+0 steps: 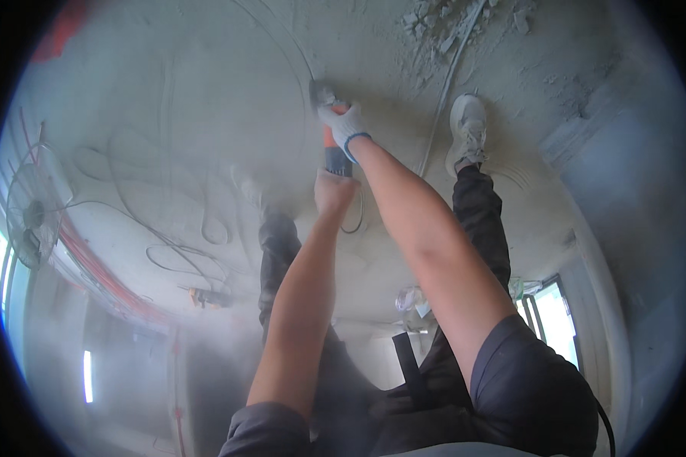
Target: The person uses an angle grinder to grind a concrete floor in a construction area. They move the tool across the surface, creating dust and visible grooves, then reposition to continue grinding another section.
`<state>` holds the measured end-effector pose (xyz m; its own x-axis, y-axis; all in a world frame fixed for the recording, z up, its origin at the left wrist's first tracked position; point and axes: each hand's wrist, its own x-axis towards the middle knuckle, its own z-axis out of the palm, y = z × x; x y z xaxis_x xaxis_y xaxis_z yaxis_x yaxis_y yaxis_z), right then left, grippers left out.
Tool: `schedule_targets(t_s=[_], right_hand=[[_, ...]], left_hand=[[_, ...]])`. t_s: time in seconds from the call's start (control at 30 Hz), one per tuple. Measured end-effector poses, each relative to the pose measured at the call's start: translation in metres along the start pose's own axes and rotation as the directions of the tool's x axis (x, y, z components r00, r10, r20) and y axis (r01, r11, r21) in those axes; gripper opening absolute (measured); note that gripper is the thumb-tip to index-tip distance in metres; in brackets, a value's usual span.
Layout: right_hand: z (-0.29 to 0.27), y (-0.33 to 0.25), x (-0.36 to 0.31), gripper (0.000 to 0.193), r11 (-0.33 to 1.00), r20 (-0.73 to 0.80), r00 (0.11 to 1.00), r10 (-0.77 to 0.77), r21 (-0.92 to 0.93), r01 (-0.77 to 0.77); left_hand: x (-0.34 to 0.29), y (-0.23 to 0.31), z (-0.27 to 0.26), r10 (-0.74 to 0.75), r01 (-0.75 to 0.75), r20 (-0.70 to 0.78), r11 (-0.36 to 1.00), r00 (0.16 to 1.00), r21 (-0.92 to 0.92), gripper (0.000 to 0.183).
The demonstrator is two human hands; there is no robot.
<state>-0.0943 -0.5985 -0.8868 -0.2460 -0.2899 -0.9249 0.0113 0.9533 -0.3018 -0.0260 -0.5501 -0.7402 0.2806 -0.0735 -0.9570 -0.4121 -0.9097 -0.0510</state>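
Observation:
An angle grinder (pixel 338 161) with an orange and dark body points away from me, low over the dusty concrete floor. Its rear end is in my left hand (pixel 334 190), whose fingers are closed around the body. My right hand (pixel 344 124), in a white work glove with a blue cuff, grips it farther forward, near the head. A dark round guard (pixel 318 93) shows at the front; the disc's edge and its contact with the floor cannot be made out. From the guard a thin curved line (pixel 293 42) runs away across the floor.
Dust hazes the left side. A fan (pixel 34 217) stands at far left, with loose cables (pixel 179 247) on the floor. An orange power tool (pixel 208 298) lies behind my left leg. Rubble (pixel 438 30) lies at the upper right, beyond my right shoe (pixel 469 129).

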Motion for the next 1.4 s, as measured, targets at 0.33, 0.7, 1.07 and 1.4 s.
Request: schedule_targets(t_s=[0.33,0.7,1.07,1.4], right_hand=[[-0.001,0.017,0.044,0.095,0.997,0.049,0.998,0.035,-0.067,-0.031],[-0.011,-0.019,-0.026,0.048,0.994,0.042,0.999,-0.035,0.101,0.03],[-0.007,0.025,-0.057,0.074,0.997,0.085,0.994,0.069,0.035,-0.072],[0.0,-0.098,0.023,0.101,0.952,-0.03,0.976,-0.215,-0.228,0.203]], left_hand=[[0.006,0.01,0.005,-0.026,0.026,0.028,1.0,0.999,0.004,0.061],[0.007,-0.012,0.005,0.064,-0.063,-0.032,0.998,0.997,0.027,0.074],[0.032,-0.111,0.021,0.29,-0.288,-0.095,0.957,0.952,0.034,0.053],[0.027,0.057,0.003,0.155,-0.161,-0.044,0.951,0.987,-0.265,0.034]])
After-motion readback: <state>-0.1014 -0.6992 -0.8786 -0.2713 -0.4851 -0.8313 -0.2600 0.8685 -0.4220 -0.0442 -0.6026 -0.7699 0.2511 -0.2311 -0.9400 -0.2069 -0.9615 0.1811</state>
